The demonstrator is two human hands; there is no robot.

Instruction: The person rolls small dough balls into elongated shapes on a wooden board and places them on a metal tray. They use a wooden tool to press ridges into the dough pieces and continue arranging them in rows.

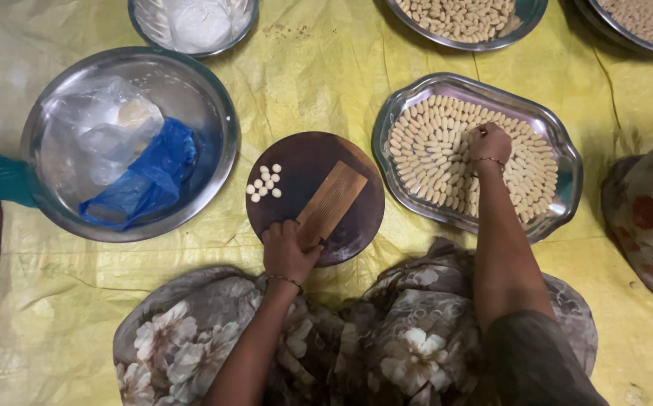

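The left hand (287, 252) closes its grip on the ridged wooden paddle (331, 203) lying on the round dark board (341, 240), beside small dough balls (264, 183). The right hand (489, 144), fingers curled shut, rests among shaped dough pieces (424, 146) filling the scalloped steel tray (567, 162). A steel bowl (213, 98) holds plastic bags (127, 154).

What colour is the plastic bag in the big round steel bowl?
Blue bag, lying beside a clear one; the head view shows it.
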